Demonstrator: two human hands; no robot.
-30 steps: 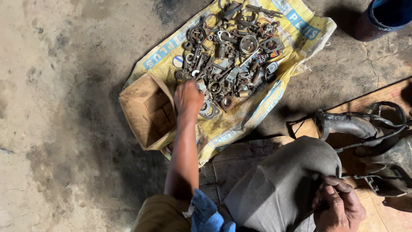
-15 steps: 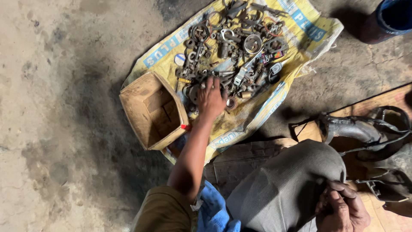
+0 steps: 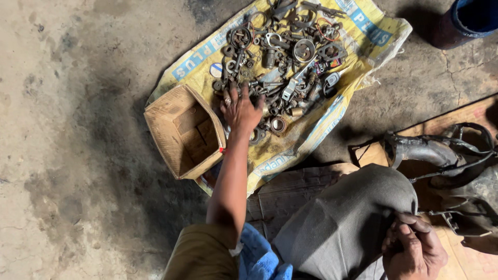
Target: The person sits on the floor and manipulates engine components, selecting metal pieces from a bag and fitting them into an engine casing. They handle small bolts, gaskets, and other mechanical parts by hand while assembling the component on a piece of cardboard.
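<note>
The stained concrete floor (image 3: 72,155) takes up most of what I see, with a yellow woven sack (image 3: 363,46) spread flat across it. At the right edge lies a dark curved metal frame with a pipe (image 3: 441,153), and a blue bucket (image 3: 469,18) stands in the top corner. The person's grey-trousered knee (image 3: 353,218) is bent up near the bottom. An open cardboard box (image 3: 184,132) sits tilted on the sack's left edge, just beside a heap of rusty rings, bolts and small metal parts (image 3: 290,57) piled on the sack. The left hand (image 3: 241,111) reaches out with fingers spread wide, lying flat on the near edge of that heap, gripping nothing. The right hand (image 3: 412,251) rests low by the knee, fingers curled in; I cannot tell whether it holds anything.
</note>
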